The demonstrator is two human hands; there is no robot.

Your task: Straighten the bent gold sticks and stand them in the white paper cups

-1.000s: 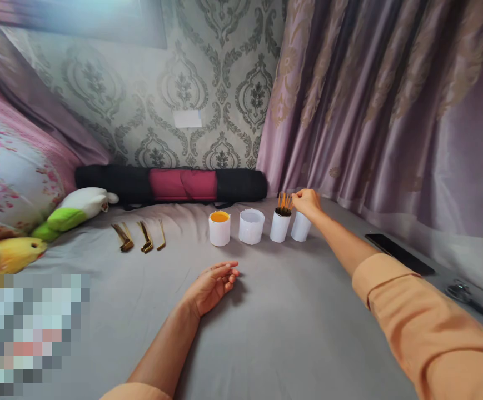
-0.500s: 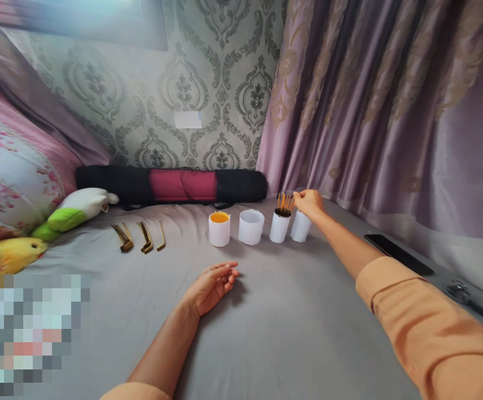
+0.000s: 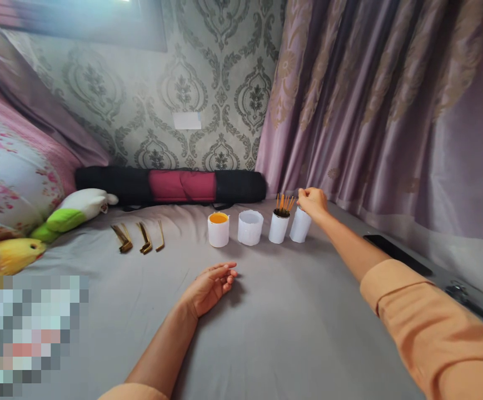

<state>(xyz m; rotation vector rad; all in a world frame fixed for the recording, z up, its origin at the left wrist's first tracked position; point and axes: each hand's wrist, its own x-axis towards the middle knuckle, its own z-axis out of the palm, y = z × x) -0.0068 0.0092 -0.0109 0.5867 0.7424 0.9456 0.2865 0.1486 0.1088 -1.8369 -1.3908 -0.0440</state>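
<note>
Four white cups stand in a row on the grey bedsheet. The leftmost cup has orange inside, the second cup looks plain white, the third cup holds several thin orange sticks. My right hand is stretched out over the rightmost cup, fingers pinched together at its rim; what they hold is too small to see. My left hand rests palm-up on the sheet in front of the cups, fingers loosely curled, holding nothing.
Several brass-coloured bent metal pieces lie left of the cups. A black and maroon rolled bag lies along the wall. Plush toys and a floral pillow are at left. A black phone and scissors lie at right by the curtain.
My right hand has shifted slightly right, from beside the sticks cup to over the rightmost cup. The left hand has stayed put.
</note>
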